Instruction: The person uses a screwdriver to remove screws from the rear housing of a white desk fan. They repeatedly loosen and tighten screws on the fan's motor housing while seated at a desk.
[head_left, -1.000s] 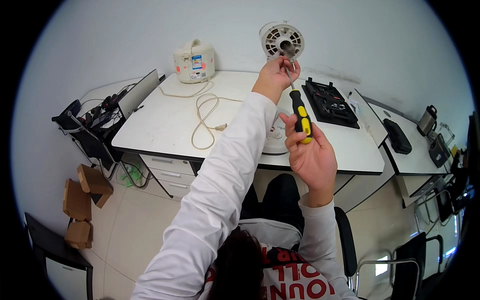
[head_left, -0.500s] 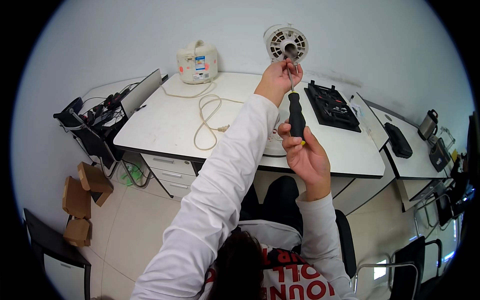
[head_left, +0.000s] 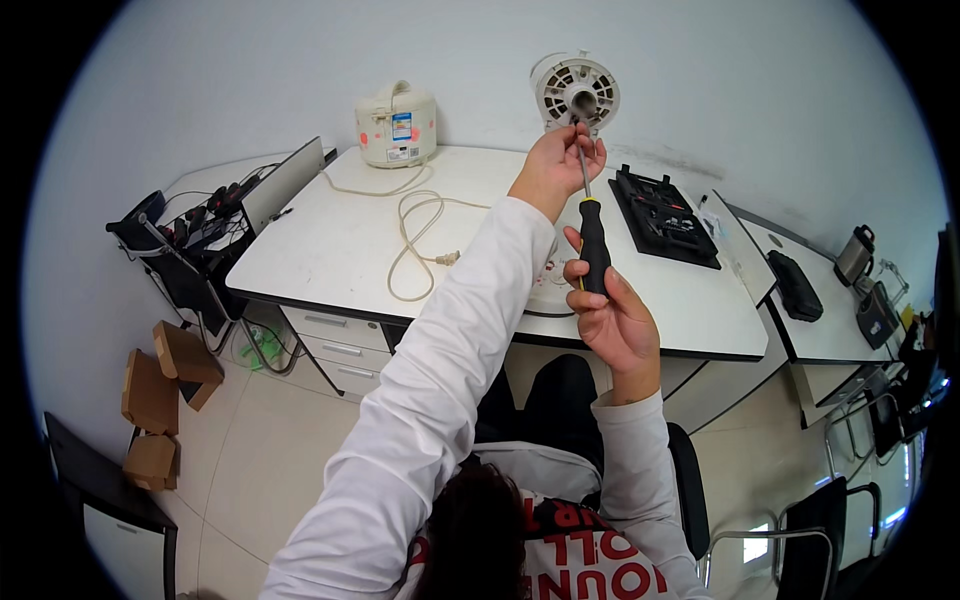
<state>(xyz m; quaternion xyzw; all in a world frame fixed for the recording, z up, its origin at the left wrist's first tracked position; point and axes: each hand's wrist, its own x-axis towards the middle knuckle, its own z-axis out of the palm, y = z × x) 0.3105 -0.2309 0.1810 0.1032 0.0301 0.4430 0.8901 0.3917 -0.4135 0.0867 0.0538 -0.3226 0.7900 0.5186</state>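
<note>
The dark front edge of the desk (head_left: 320,235) passes beneath my forearms, its white top spreading left under a looped cord (head_left: 406,240). My right hand (head_left: 620,325), palm up, curls round the handle of a screwdriver (head_left: 594,250). My outstretched left hand (head_left: 553,163) bunches its fingers at the shaft, hold unclear. Just beyond sits the round slotted part (head_left: 580,79), before the wall (head_left: 700,80).

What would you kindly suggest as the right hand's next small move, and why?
I'd probably give the black-handled screwdriver a small turn with the right hand: that hand grips its handle, the left hand is by the shaft's far end, and the shaft points up toward the round, vented white part. Whether the tip is seated can't be seen, so go gently.
</note>
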